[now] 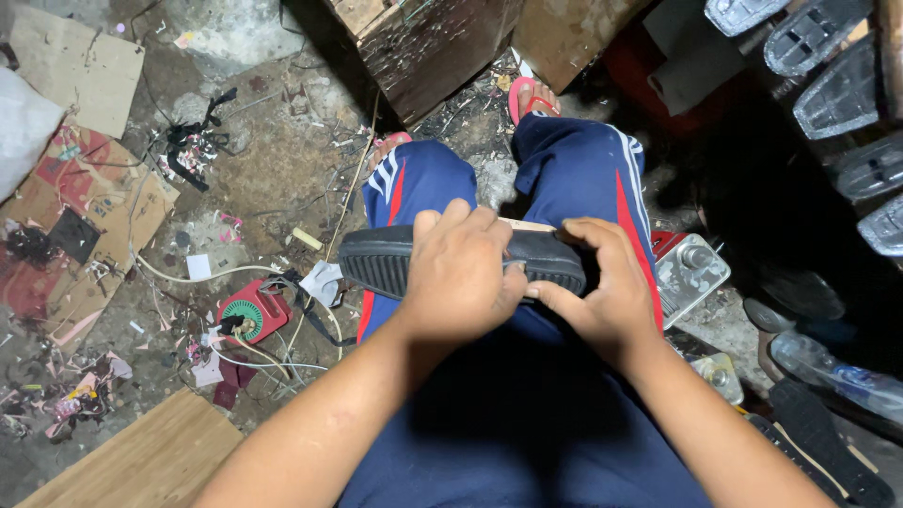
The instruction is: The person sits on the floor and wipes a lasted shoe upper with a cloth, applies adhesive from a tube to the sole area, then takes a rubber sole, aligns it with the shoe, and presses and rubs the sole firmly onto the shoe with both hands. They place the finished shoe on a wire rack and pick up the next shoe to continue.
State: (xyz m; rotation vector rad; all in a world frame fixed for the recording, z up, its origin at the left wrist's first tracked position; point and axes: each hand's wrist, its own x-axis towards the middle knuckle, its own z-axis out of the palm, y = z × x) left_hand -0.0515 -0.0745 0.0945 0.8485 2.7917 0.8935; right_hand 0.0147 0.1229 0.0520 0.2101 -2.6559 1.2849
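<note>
A black ribbed shoe sole [376,263] lies across my lap, over my blue trousers [564,179] with red and white stripes. My left hand [458,273] covers its middle, palm down and fingers curled over the far edge. My right hand [607,282] grips the sole's right end, thumb on the near edge. A thin pale strip [527,226] shows along the far edge of the sole between my hands. My feet in pink sandals [531,99] rest on the dirty floor.
Several black soles [828,66] are stacked at the upper right, and more [828,442] lie at the lower right. A metal tin [691,273] sits beside my right knee. A red round device [249,312] with wires, cardboard [85,198], a wooden board [141,461] and a wooden block [423,47] surround me.
</note>
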